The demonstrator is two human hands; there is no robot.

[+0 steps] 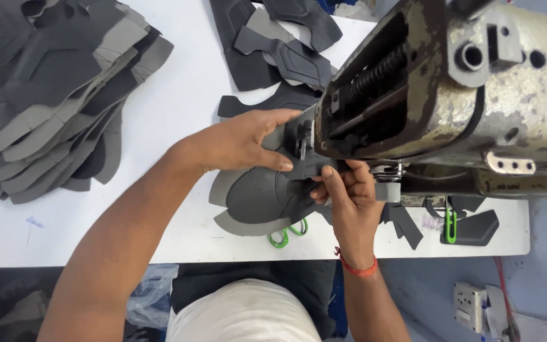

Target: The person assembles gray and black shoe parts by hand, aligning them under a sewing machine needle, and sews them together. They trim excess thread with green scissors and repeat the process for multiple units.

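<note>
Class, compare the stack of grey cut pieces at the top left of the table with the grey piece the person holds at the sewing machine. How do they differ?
The stack of cut pieces is many layers, fanned out and untouched; the held piece is a single assembly. The stack lies far from the sewing machine; the held piece sits at its needle area, gripped by the left hand and right hand. Both are grey and lie on the white table.

one sewing machine point(451, 95), two hands, left hand point(238, 142), right hand point(346, 196), one tall stack of grey cut pieces point(52, 95), one green-handled scissors point(286, 234), one white table point(172, 107)
</note>
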